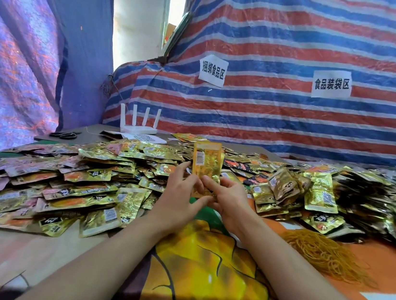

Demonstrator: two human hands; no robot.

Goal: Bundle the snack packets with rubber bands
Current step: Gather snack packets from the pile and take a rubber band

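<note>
Left hand point(181, 194), right hand point(228, 200) fingers curled, both pinching upright snack packet point(206, 161) low down

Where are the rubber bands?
The pile of yellow rubber bands lies on the right of the head view, on the orange cloth, beside the right forearm.

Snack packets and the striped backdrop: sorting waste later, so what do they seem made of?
The snack packets look like metallised plastic film: glossy gold, crinkled glints. The striped backdrop looks like woven plastic tarpaulin: matte sheen, fine creases.
</note>
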